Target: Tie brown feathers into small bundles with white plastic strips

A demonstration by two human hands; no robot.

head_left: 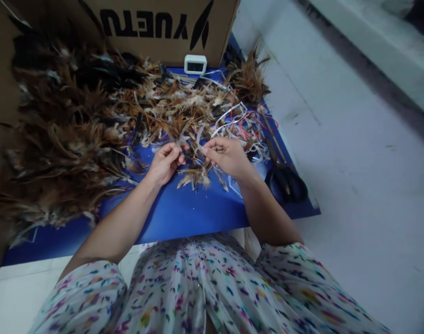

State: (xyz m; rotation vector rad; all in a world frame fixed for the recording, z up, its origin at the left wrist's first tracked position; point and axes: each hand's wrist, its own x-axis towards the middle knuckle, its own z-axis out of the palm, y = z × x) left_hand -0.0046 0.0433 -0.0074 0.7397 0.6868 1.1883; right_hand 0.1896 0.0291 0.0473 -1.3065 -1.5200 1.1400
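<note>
Over blue tabletop (194,208), left hand (165,164) pinching feathers (179,130), pale floor (354,162) beside.

The left hand (165,163) covers the base of a feather tuft (178,129); the carton (152,45) is cropped above.

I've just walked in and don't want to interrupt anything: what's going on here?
A person's left hand pinches a small tuft of brown feathers over a blue tabletop. Beside it, the right hand appears to pinch a thin, whitish, see-through strip. Fluffy brown feather heaps lie to the person's left, and black-handled scissors lie near the table's right edge, held by neither hand.
</note>
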